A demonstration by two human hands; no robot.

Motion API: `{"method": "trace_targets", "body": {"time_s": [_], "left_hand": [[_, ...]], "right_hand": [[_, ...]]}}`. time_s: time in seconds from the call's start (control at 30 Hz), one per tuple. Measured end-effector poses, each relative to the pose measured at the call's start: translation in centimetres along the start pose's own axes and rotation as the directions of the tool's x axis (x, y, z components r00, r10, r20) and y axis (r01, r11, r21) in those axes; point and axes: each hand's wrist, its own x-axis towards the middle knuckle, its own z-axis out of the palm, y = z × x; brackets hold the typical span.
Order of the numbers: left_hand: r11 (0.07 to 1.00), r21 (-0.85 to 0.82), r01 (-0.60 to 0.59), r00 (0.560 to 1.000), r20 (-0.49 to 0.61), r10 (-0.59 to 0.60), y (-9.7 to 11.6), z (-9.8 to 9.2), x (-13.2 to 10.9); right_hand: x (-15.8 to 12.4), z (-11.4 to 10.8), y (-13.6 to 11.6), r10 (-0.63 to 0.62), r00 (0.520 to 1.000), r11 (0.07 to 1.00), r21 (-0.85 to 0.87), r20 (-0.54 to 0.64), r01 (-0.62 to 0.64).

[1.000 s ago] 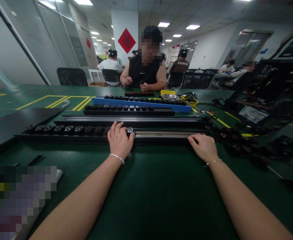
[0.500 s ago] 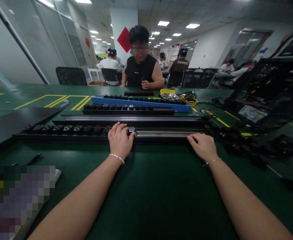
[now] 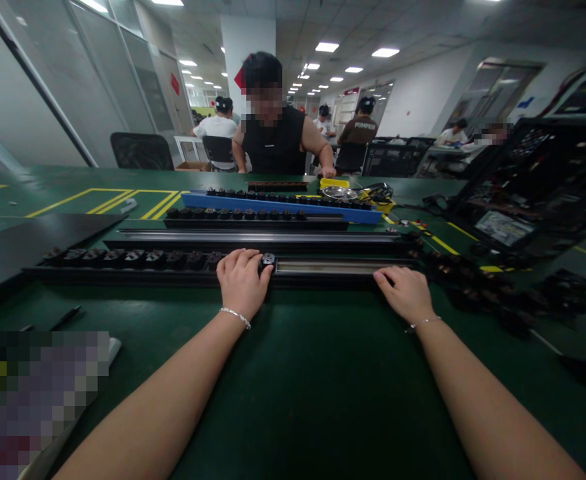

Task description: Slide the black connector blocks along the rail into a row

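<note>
"The left grip (image 3: 243,283) has slid a touch toward three o'clock along the near black rail (image 3: 323,267), and the end block (image 3: 269,259) has gone with it."

"Is it clamped on that block?"

"Can't tell from here. The thumb rests against the block, while the fingers are cupped over the rail, hiding whatever is under them."

"And the right grip (image 3: 407,293)?"

"At three o'clock from the left one, fingers curled down onto the rail, holding it near its end. The shiny channel shows between the two."

"So the row of black blocks (image 3: 135,258) runs the other way?"

"Yes, out to nine o'clock on the same rail. Past the right grip, toward three, dark parts (image 3: 503,293) are heaped on the green counter (image 3: 323,373), too blurred to sort."

"Toward twelve I see a second rail (image 3: 257,237), then a shorter rail (image 3: 323,225) with blocks, then a loaded blue strip (image 3: 193,200)."

"Behind that, toward one, a metal dish (image 3: 340,193) and a yellow tray (image 3: 335,183). The co-worker (image 3: 277,150) at twelve now has one hand down beside the tray."
</note>
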Motion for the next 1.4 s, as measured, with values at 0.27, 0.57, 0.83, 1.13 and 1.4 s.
{"method": "trace_targets", "body": {"time_s": [0.27,0.57,0.83,1.13,1.4], "left_hand": [[0.999,0.03,-0.012,0.999,0.03,0.011,0.07,-0.01,-0.05],[0.997,0.08,-0.006,0.997,0.071,0.0,0.16,-0.1,0.06],[0.992,0.123,-0.038,0.996,0.09,0.027,0.05,-0.1,0.0],[0.995,0.073,-0.064,0.991,0.126,0.054,0.5,-0.14,-0.17],[0.993,0.059,-0.1,0.981,0.17,0.088,0.33,0.06,-0.13]], "right_hand": [[-0.07,0.04,0.0,-0.008,1.0,1.0,-0.006,-0.02,0.008],[-0.04,-0.05,-0.01,-0.002,1.0,1.0,0.005,-0.009,0.002],[-0.11,-0.05,0.01,-0.007,1.0,1.0,0.009,-0.003,0.007],[-0.06,0.11,0.13,-0.006,1.0,1.0,-0.006,-0.002,0.006],[-0.05,0.1,0.1,0.005,1.0,1.0,0.01,0.005,-0.005]]}}
